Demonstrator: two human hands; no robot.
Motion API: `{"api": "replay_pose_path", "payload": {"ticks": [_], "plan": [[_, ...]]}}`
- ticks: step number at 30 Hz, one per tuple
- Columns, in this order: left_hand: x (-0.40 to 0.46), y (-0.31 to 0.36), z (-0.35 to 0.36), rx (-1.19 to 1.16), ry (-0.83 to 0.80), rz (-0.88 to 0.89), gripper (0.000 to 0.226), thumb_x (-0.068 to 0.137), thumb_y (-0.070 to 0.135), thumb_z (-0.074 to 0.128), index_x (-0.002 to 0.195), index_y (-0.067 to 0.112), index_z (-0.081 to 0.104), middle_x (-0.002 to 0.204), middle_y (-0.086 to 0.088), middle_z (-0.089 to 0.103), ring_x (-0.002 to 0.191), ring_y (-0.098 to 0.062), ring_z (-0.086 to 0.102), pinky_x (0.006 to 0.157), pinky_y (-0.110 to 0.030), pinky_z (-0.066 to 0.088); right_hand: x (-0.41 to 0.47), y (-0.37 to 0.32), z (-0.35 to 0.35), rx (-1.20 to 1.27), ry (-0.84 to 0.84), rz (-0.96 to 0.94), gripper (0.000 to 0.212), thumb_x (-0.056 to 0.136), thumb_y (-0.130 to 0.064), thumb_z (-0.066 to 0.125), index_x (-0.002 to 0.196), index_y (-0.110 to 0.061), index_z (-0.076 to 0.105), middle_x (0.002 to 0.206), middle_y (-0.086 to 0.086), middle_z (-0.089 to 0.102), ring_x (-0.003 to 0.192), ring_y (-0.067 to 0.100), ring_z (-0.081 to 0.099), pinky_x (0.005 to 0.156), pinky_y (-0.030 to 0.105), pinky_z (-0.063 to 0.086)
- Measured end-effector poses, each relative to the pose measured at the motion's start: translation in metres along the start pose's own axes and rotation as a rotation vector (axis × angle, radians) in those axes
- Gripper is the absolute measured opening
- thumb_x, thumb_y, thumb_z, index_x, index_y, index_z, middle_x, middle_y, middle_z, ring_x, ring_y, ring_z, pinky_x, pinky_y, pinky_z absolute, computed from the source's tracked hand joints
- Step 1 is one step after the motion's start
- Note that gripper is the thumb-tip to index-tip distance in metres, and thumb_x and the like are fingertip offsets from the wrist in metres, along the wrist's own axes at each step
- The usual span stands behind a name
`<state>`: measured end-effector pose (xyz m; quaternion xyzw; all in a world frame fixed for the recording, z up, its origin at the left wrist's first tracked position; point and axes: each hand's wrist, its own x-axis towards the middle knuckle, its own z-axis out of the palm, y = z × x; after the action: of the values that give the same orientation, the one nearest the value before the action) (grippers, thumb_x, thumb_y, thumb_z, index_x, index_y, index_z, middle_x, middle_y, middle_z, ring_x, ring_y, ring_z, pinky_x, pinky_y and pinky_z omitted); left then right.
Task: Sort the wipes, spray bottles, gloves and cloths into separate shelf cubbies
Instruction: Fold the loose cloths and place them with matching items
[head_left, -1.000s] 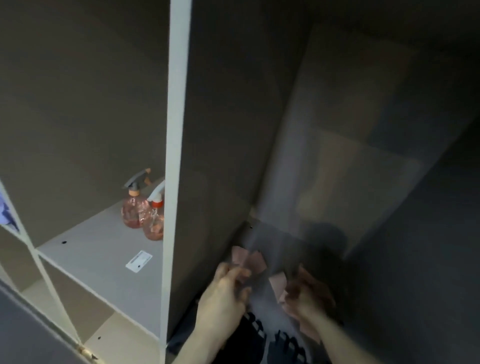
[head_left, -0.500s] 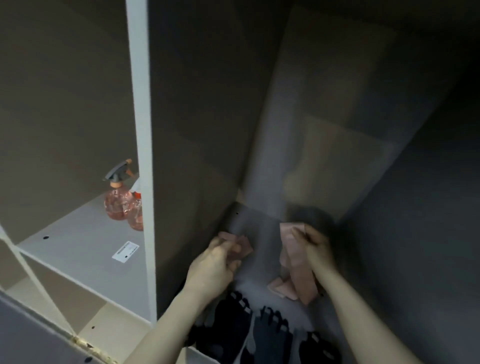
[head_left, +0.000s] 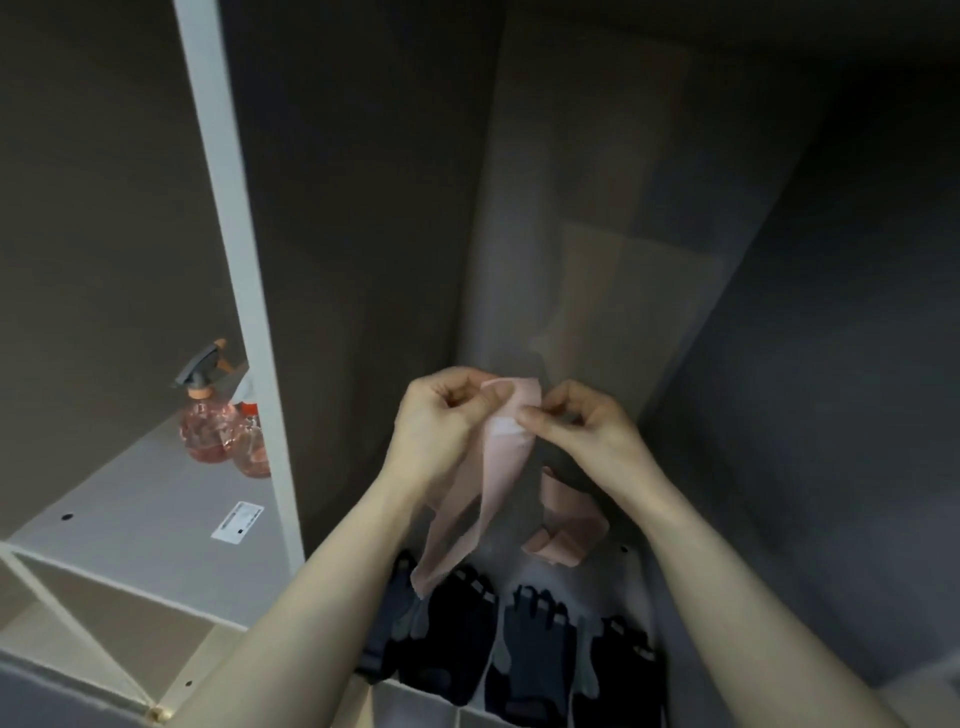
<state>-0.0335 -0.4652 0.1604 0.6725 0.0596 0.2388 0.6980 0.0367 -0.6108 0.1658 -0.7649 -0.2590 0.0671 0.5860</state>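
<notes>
Pink item: a thin pale pink glove (head_left: 485, 483) hangs raised inside the dim right cubby (head_left: 831, 364), its lower end dangling over the dark gloves.
Left hand (head_left: 441, 421): pinches the glove's top edge, fingers curled.
Right hand (head_left: 582, 426): pinches the same edge, just beside the left.
Cubby floor: a second crumpled pink glove (head_left: 563, 519) lies behind a row of black gloves with grey fingertips (head_left: 519, 649).
Left cubby: two clear pink-tinted spray bottles (head_left: 218, 426) stand touching, near a white label sticker (head_left: 238, 521).
</notes>
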Motion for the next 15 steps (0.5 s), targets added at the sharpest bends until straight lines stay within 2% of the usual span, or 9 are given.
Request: {"api": "replay_pose_path", "payload": {"ticks": [2,4,6,8,10,12,13,15], "plan": [[-0.001,0.005,-0.004,-0.032,-0.013,-0.013,0.016,0.088,0.015,0.064,0.089,0.0,0.071,0.084,-0.016,0.071,0.075,-0.018,0.064,0.073,-0.036,0.05,0.0,-0.006,0.001,0.032,0.04,-0.035,0.013,0.079,-0.019,0.072,0.086,-0.016,0.061,0.082,-0.007,0.064,0.072,-0.006,0.057,0.069,0.007,0.042],[-0.002,0.009,-0.007,-0.035,-0.035,-0.029,0.02,0.091,0.015,0.059,0.092,-0.002,0.069,0.087,-0.018,0.07,0.078,-0.02,0.063,0.076,-0.039,0.051,0.0,-0.013,0.003,0.051,-0.02,-0.036,0.007,0.083,-0.017,0.068,0.085,-0.021,0.064,0.081,-0.011,0.065,0.075,-0.004,0.059,0.072,0.01,0.044],[-0.004,0.011,-0.008,-0.046,-0.042,-0.025,0.021,0.093,0.017,0.056,0.089,-0.001,0.068,0.084,-0.016,0.067,0.078,-0.021,0.062,0.075,-0.039,0.05,0.0,-0.018,0.006,0.027,-0.067,-0.033,0.014,0.083,-0.016,0.068,0.073,-0.023,0.063,0.067,-0.016,0.065,0.066,-0.004,0.057,0.064,0.011,0.044],[-0.007,0.01,-0.008,-0.069,-0.035,-0.01,0.02,0.093,0.02,0.057,0.088,0.003,0.066,0.082,-0.013,0.064,0.077,-0.021,0.061,0.074,-0.039,0.049,0.001,-0.022,0.009,0.007,-0.042,-0.062,0.022,0.082,-0.012,0.069,0.065,-0.022,0.06,0.057,-0.017,0.061,0.057,-0.006,0.054,0.056,0.009,0.042],[-0.012,0.007,-0.008,-0.12,-0.053,-0.029,0.021,0.089,0.025,0.061,0.099,0.007,0.064,0.087,-0.012,0.066,0.08,-0.022,0.064,0.075,-0.04,0.051,0.002,-0.027,0.009,0.043,-0.006,-0.091,0.027,0.081,-0.005,0.069,0.062,-0.021,0.057,0.052,-0.015,0.058,0.051,-0.005,0.05,0.053,0.008,0.04],[-0.016,0.003,-0.005,-0.205,-0.162,-0.113,0.03,0.084,0.028,0.063,0.109,0.011,0.061,0.095,-0.013,0.069,0.082,-0.026,0.068,0.074,-0.039,0.057,0.002,-0.034,0.007,0.091,-0.013,-0.113,0.027,0.08,-0.003,0.069,0.063,-0.02,0.057,0.06,-0.011,0.058,0.058,0.002,0.052,0.057,0.012,0.042],[-0.018,0.0,-0.002,-0.221,-0.211,-0.137,0.027,0.085,0.026,0.062,0.107,0.01,0.062,0.094,-0.016,0.07,0.08,-0.029,0.069,0.074,-0.043,0.058,0.003,-0.035,0.006,0.105,-0.031,-0.12,0.025,0.08,-0.003,0.069,0.064,-0.02,0.059,0.064,-0.007,0.059,0.062,0.005,0.054,0.06,0.014,0.044],[-0.02,-0.007,0.003,-0.184,-0.172,-0.121,0.022,0.092,0.02,0.055,0.097,0.001,0.065,0.083,-0.02,0.071,0.068,-0.029,0.067,0.073,-0.046,0.056,0.008,-0.034,0.003,0.105,-0.022,-0.096,0.02,0.083,-0.007,0.067,0.069,-0.021,0.062,0.066,-0.005,0.062,0.062,0.005,0.057,0.057,0.014,0.044]]}}
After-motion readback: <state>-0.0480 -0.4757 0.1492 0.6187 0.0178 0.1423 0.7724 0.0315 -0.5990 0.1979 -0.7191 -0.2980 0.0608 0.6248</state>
